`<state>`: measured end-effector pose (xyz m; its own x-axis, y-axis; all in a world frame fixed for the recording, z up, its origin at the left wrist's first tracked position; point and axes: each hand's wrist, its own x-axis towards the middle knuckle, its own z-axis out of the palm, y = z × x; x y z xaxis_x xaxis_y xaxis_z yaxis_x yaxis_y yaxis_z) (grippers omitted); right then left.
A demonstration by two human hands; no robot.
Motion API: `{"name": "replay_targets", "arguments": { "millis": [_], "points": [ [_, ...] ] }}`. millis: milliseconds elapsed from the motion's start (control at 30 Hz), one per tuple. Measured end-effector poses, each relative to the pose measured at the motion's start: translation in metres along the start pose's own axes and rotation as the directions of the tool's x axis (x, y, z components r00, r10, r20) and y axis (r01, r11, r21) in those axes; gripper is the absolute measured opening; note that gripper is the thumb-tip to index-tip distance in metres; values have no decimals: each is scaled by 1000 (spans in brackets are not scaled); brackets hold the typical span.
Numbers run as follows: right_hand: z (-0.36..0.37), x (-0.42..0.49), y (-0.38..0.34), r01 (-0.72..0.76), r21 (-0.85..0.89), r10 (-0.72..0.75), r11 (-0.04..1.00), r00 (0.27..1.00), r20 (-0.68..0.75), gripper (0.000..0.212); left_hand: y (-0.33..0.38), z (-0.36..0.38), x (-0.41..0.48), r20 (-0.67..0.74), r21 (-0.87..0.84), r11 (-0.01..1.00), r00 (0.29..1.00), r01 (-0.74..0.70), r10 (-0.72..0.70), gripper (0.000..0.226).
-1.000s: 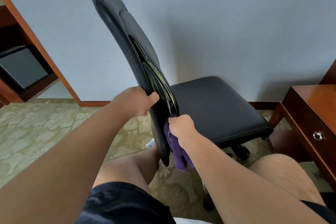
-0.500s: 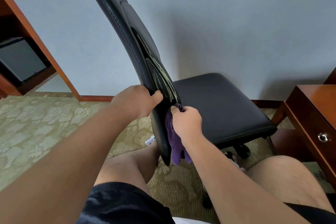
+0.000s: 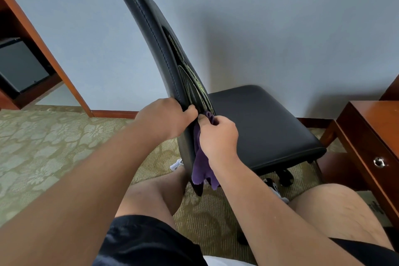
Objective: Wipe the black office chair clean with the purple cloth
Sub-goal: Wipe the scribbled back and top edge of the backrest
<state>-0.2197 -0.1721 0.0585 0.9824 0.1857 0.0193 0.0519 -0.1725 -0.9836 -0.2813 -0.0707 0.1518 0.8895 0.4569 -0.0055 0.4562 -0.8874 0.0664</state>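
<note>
Backrest wipe underway: left hand (image 3: 165,119) grips black padded leather office chair (image 3: 262,127) edge, right hand (image 3: 219,138) fingers (image 3: 218,123) clutch crumpled purple cloth (image 3: 201,167); next, rub upward.

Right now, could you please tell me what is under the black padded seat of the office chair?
A black caster wheel on the patterned green carpet shows below the black padded seat. The rest of the base is hidden by the seat.

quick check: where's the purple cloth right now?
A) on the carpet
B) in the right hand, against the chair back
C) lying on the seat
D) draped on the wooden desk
B: the right hand grips the purple cloth against the back of the black office chair, whose edge the left hand holds.
</note>
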Motion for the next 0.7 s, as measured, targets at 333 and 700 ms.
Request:
{"name": "replay_targets", "arguments": {
  "millis": [333, 700],
  "points": [
    [0, -6, 42, -147, -17, 146, 989, 988, -52, 34, 2, 5, 1, -22, 50, 995, 996, -87, 88, 25],
    [-37, -11, 49, -69, 16, 69, 998, 996, -62, 10, 1, 1, -4, 42, 91, 987, 991, -132, 128, 38]
  ]
}}
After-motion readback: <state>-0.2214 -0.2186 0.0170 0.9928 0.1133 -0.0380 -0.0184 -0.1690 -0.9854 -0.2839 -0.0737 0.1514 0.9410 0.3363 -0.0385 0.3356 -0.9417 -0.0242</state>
